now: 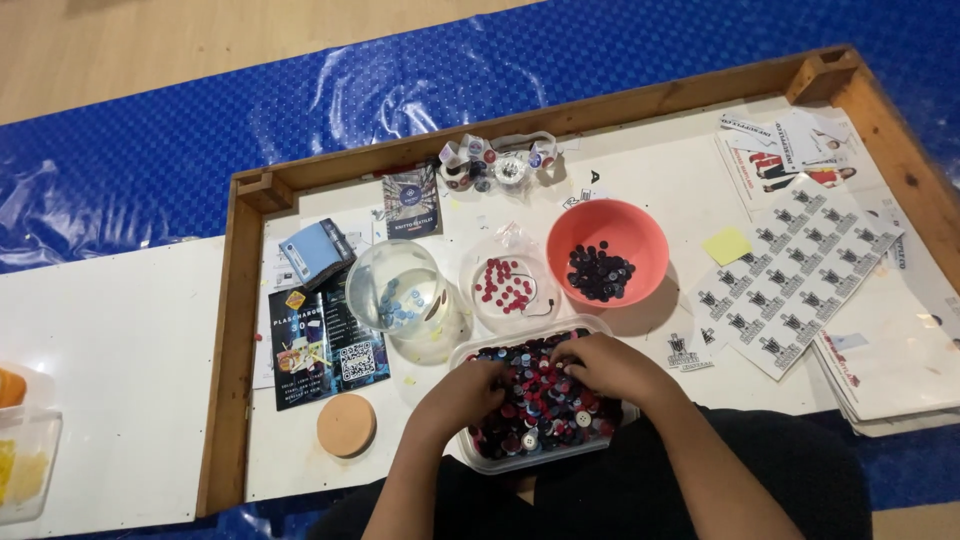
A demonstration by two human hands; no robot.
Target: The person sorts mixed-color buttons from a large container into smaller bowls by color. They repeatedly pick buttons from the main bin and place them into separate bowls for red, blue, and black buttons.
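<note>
- Both my hands are down in the clear rectangular plastic tub of mixed red, dark and white buttons (540, 405), which sits at about 6 o'clock on the white wooden-framed work board (650, 190), right in front of my lap.
- My left hand (462, 393) is curled knuckles-up with the fingers dug into the pile. Can't tell if it's actually pinching a button, the fingertips are buried.
- My right hand (610, 365) lies flatter over the far right of the tub, fingers bent down onto the buttons. No idea whether it's got one either.
- At 12 o'clock from the tub there's the small clear round cup with red buttons (508, 285), at 1 o'clock the coral plastic bowl with dark navy buttons (607, 250), and at 10 o'clock the clear glass jar with pale blue buttons (398, 290).
- The round cork-coloured lid (346, 425) lies at 9 o'clock, well clear of my hands.
- Tip for doing this bit well, I reckon: spread the pile thin with flat fingers so colours show, then pick single buttons with thumb and forefinger instead of grabbing clumps. Keep the tub pinned so it doesn't slide.
</note>
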